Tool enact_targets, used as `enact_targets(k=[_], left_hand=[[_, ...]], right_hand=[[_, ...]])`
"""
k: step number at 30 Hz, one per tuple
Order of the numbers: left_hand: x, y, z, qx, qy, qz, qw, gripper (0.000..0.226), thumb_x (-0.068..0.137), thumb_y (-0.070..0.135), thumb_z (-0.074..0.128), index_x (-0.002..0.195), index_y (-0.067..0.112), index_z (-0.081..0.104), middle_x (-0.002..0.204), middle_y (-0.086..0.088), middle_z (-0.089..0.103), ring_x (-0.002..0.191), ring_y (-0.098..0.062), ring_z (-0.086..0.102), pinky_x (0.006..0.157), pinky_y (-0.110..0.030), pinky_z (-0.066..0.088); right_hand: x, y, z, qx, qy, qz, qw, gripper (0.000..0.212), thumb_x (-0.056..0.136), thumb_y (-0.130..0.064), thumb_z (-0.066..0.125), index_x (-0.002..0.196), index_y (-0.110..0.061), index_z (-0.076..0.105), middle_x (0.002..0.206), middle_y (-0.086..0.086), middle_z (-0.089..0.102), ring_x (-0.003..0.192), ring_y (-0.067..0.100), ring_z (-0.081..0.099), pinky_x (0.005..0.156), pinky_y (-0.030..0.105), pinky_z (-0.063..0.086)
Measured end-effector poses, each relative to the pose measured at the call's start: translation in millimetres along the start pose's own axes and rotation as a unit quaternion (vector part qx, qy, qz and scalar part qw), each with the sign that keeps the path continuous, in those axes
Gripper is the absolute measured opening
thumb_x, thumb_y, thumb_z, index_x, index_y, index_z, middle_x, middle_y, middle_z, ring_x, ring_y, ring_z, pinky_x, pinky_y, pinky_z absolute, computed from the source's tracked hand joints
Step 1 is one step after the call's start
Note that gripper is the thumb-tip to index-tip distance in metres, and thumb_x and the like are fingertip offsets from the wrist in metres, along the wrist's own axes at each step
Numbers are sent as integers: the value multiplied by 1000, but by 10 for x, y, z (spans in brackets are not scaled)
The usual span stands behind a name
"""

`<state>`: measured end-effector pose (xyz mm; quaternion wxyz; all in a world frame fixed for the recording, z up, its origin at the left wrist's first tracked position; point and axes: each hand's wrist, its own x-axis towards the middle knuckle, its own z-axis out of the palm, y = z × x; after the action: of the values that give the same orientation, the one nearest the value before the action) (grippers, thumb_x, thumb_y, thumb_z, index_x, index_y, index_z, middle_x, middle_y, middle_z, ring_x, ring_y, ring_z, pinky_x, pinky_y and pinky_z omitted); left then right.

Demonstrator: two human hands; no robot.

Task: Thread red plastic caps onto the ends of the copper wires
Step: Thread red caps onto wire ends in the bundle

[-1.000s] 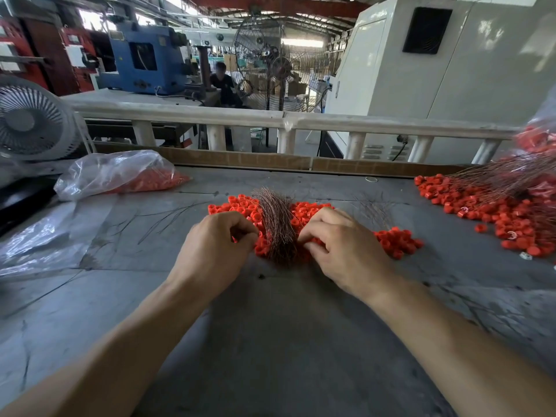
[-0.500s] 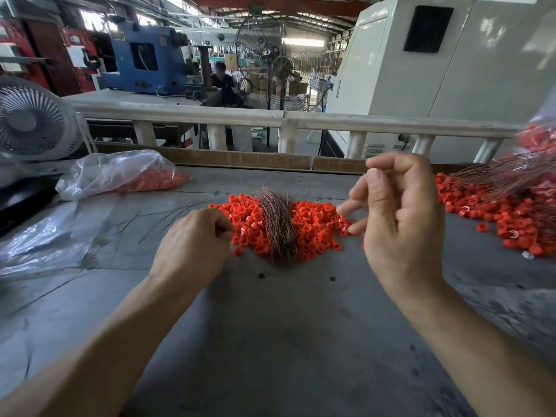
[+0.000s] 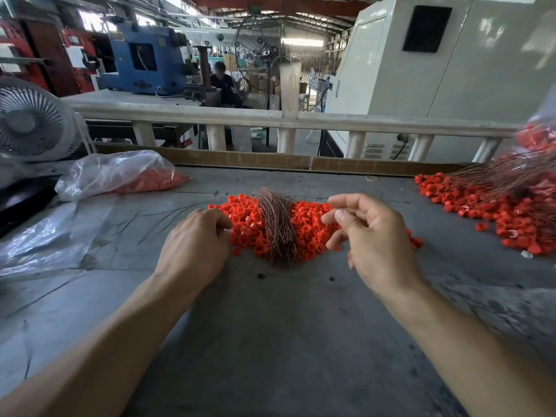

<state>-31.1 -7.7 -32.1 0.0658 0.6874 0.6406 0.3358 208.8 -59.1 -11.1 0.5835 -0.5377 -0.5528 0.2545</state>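
Since 0.5 s ago the right hand (image 3: 373, 236) has dropped back toward the heap of small red plastic ring caps (image 3: 310, 227), fingers loosely spread, grasping nothing I can make out. Beside it lies the bundle of thin copper wires (image 3: 278, 224). The left hand (image 3: 195, 245) rests curled at the caps; whether it pinches one is hidden. Best to tease out 1 wire, steady its tip, then slip a cap on.

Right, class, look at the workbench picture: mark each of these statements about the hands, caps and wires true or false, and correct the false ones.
1. The bundle of copper wires lies across the central pile of red caps. True.
2. The right hand lies flat on the table. False: it is raised, fingers loosely curled.
3. The left hand touches the pile's left edge. True.
4. The plastic bag of caps sits on the right. False: it lies far left.
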Motion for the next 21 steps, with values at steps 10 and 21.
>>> enact_targets(k=[10,21], left_hand=[[19,28,55,-3,-20,41,999,10,88,29,74,96,34,73,96,14,67,83,-11,60,72,-30,42],[4,64,41,-21,1,31,999,10,85,28,73,78,31,67,75,15,62,73,-4,56,61,-29,38]], right_hand=[[-81,-10,66,-64,-4,-1,998,24,103,-11,55,96,-27,71,75,-4,73,47,8,54,52,26,50],[-127,-75,49,-61,-28,10,998,14,102,-15,60,94,-21,70,78,-3,76,45,20,65,54,31,54]])
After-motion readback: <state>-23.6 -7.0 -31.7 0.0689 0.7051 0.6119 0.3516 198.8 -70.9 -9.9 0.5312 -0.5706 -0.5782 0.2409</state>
